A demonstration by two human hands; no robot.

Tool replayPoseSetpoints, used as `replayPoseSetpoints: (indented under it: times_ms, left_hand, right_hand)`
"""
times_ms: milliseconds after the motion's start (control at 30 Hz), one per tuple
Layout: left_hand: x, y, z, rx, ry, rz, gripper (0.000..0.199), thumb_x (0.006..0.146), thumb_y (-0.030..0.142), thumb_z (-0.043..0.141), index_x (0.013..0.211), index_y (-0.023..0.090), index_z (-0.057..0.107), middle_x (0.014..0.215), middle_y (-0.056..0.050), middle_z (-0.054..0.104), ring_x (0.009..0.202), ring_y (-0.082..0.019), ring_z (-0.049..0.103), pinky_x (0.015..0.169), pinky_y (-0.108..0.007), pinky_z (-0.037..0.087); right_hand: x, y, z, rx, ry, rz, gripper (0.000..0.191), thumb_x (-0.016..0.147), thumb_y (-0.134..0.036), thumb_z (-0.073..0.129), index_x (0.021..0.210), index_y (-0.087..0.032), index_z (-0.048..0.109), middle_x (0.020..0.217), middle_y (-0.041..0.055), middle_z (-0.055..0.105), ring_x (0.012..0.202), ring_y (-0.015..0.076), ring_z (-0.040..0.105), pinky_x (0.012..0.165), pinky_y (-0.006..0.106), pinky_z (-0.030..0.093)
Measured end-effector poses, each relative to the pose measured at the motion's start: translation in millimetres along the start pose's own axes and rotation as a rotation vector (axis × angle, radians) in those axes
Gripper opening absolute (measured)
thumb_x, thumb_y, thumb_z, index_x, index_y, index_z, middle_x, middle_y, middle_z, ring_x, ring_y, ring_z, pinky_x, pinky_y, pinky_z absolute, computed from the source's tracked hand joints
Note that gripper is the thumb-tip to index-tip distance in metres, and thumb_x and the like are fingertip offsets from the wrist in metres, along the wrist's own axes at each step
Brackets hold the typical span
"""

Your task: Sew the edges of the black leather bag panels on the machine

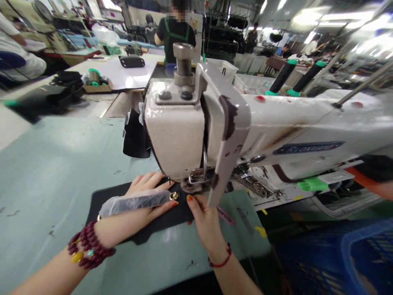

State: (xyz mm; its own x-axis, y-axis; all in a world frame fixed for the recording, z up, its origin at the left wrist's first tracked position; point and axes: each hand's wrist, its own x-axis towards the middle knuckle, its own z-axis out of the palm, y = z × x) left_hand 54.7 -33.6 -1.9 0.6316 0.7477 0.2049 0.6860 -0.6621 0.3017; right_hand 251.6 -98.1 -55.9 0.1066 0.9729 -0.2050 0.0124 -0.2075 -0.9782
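A flat black bag panel (113,196) lies on the green table under the head of a white sewing machine (176,135). My left hand (144,205) rests flat on the panel, fingers stretched toward the needle area. Across the back of that hand runs a handle strap (135,203) in clear plastic wrap, with a gold metal fitting (173,196) at its right end. My right hand (202,219) grips the panel's right edge near the presser foot, thumb on top and some fingertips below. The machine's front bar hides part of this hand.
Right of my right hand lie pink-handled snips (225,216) and a small metal ruler (245,220). A curved black piece (135,135) stands behind the machine head. At lower right is a blue crate (331,254). A person in a green apron (176,35) is across the table.
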Motion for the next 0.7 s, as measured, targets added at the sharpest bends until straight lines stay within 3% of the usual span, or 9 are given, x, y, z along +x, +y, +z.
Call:
replayPoseSetpoints:
  times_ms: [200,333,433,567,700]
  left_hand:
    - [6.3,2.0,3.2,-0.146,-0.055,-0.068,0.040,0.093,0.051,0.059,0.123,0.027,0.067,0.135,-0.011,0.063,0.122,-0.034,0.058,0.101,-0.052,0.050]
    - [10.1,1.6,0.7,-0.224,-0.037,-0.091,0.033,0.091,0.052,0.059,0.112,0.029,0.073,0.128,-0.010,0.068,0.124,-0.036,0.059,0.101,-0.052,0.053]
    - [10.5,0.2,-1.4,-0.243,-0.032,-0.117,0.037,0.092,0.054,0.057,0.113,0.029,0.073,0.133,-0.009,0.067,0.121,-0.035,0.062,0.102,-0.054,0.053]
    - [11.7,-1.2,-5.1,-0.302,-0.015,-0.102,0.046,0.091,0.063,0.052,0.117,0.031,0.073,0.136,-0.007,0.066,0.123,-0.032,0.062,0.109,-0.049,0.049]
    - [14.7,1.0,-10.6,-0.380,-0.054,-0.079,0.052,0.092,0.067,0.046,0.119,0.031,0.072,0.135,-0.005,0.066,0.124,-0.030,0.061,0.112,-0.044,0.047]
  right_hand:
    - [-5.7,-0.6,-6.7,-0.043,-0.062,-0.035,0.051,0.093,-0.061,0.049,0.071,-0.015,0.049,0.065,0.0018,0.050,0.054,0.0092,0.049,0.044,0.014,0.041]
    - [-11.4,3.5,-18.9,-0.051,-0.134,-0.043,0.057,0.099,-0.062,0.043,0.072,-0.013,0.056,0.063,0.0058,0.062,0.051,0.0087,0.054,0.048,0.014,0.041]
    - [-13.0,7.2,-25.5,0.028,-0.132,-0.043,0.061,0.098,-0.064,0.045,0.077,-0.011,0.065,0.067,0.0089,0.067,0.053,0.0097,0.058,0.048,0.015,0.043]
    - [-13.1,5.7,-27.6,0.135,-0.155,-0.023,0.059,0.097,-0.064,0.050,0.086,-0.010,0.071,0.072,0.0095,0.069,0.058,0.0114,0.063,0.047,0.014,0.045]
    - [-13.6,-0.5,-26.0,0.053,-0.200,-0.047,0.055,0.095,-0.060,0.057,0.085,-0.009,0.072,0.067,0.0076,0.068,0.058,0.0106,0.063,0.049,0.013,0.046]
